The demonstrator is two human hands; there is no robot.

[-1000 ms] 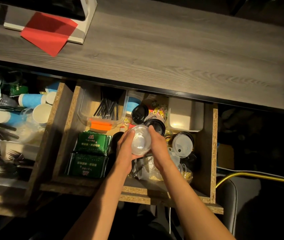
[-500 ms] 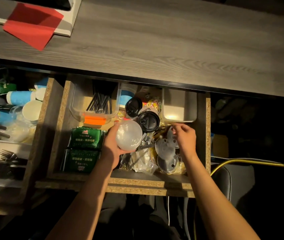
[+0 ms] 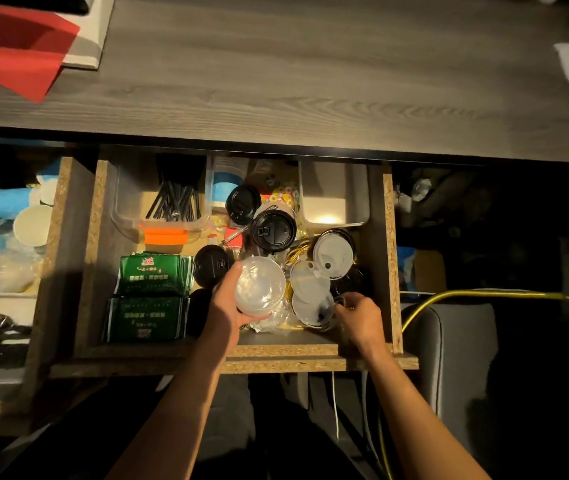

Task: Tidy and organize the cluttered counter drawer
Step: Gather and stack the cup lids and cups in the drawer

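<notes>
A stack of clear plastic lids (image 3: 259, 285) is being gripped by the left hand (image 3: 226, 304) above the middle of the open drawer (image 3: 388, 258), much as half a second ago, though it is now being held slightly nearer the drawer's front. The right hand (image 3: 360, 318), earlier up by the white lids, is now being lowered to the front right corner, where its curled fingers are being closed around a clear lid (image 3: 312, 308). Just behind it, white lids (image 3: 332, 254) and black cup lids (image 3: 273, 229) are being left in a loose pile. Green packets (image 3: 149, 294) are being kept at the front left, black straws (image 3: 177, 202) in a clear tray (image 3: 118, 209) behind them, and a white bin (image 3: 333, 195) at the back right.
</notes>
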